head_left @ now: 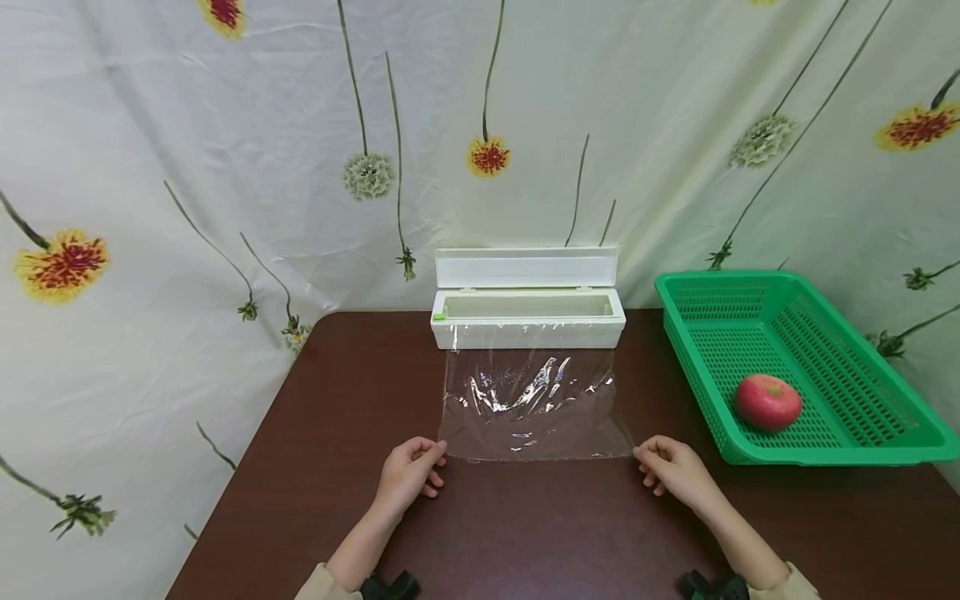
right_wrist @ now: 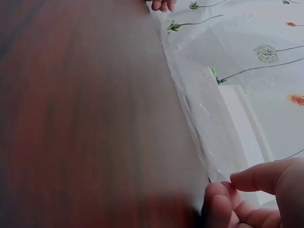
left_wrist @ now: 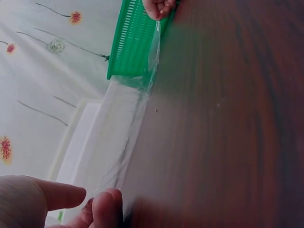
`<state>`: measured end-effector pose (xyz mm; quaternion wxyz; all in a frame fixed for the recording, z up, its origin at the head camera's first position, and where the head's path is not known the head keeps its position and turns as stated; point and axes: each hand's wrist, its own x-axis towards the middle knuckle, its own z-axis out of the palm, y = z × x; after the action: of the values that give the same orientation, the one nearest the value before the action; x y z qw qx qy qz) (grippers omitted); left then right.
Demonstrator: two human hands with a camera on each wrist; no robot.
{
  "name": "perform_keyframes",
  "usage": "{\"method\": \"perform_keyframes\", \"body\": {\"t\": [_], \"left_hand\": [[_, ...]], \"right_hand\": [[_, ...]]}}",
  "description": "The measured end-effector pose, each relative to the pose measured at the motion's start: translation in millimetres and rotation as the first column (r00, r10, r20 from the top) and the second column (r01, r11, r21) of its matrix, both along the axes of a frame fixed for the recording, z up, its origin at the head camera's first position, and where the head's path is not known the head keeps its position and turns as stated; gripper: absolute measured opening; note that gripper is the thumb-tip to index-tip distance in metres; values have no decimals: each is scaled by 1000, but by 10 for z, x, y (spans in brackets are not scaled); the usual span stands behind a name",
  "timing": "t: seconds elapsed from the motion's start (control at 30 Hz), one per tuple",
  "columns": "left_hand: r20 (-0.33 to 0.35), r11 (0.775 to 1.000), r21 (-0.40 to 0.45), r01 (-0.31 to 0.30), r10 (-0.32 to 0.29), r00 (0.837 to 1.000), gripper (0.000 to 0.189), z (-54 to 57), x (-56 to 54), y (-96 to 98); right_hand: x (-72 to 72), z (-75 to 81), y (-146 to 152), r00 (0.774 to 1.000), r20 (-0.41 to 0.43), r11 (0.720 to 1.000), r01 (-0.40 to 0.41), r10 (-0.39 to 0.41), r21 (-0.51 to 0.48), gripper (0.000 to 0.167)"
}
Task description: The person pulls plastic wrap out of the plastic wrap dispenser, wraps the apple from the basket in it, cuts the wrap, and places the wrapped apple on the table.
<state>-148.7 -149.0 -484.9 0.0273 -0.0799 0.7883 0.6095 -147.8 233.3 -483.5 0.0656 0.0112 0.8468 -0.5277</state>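
A sheet of clear plastic wrap (head_left: 525, 408) stretches from the front of a white wrap dispenser box (head_left: 528, 333) toward the person. Its near left corner is pinched between thumb and fingers of my left hand (head_left: 408, 475). At the near right corner my right hand (head_left: 675, 471) pinches it the same way. Between the hands the sheet's front edge runs nearly straight, and shiny creases cross its middle. The dispenser's lid (head_left: 527, 268) stands raised at the back, with a green tab (head_left: 438, 317) at the box's left end. Both wrist views show the sheet (left_wrist: 137, 128) running from hand to hand.
A green plastic basket (head_left: 697, 392) stands on the right of the dark brown table (head_left: 525, 533), with a red apple (head_left: 768, 402) inside. Behind the table hangs a white curtain (head_left: 285, 125) printed with flowers, close to the dispenser's back.
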Motion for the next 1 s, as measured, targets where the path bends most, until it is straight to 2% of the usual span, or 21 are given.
{"method": "perform_keyframes", "body": {"t": [0.2,0.33,0.7,1.0], "left_hand": [[-3,1000,15,2,-2,1000,20,-21,12,-5],[1,1000,26,1,-1,1000,19,-25,22,2],[11,1000,19,-9,9,1000,19,-31,29,-3],[-6,1000,9,1,-1,1000,20,-44,18,-4]], "right_hand": [[40,93,29,998,37,992,-53,49,118,24],[55,123,53,997,35,989,-77,73,128,25],[25,160,107,992,-127,994,23,-9,110,25],[24,336,140,977,-215,999,28,-18,44,31]]}}
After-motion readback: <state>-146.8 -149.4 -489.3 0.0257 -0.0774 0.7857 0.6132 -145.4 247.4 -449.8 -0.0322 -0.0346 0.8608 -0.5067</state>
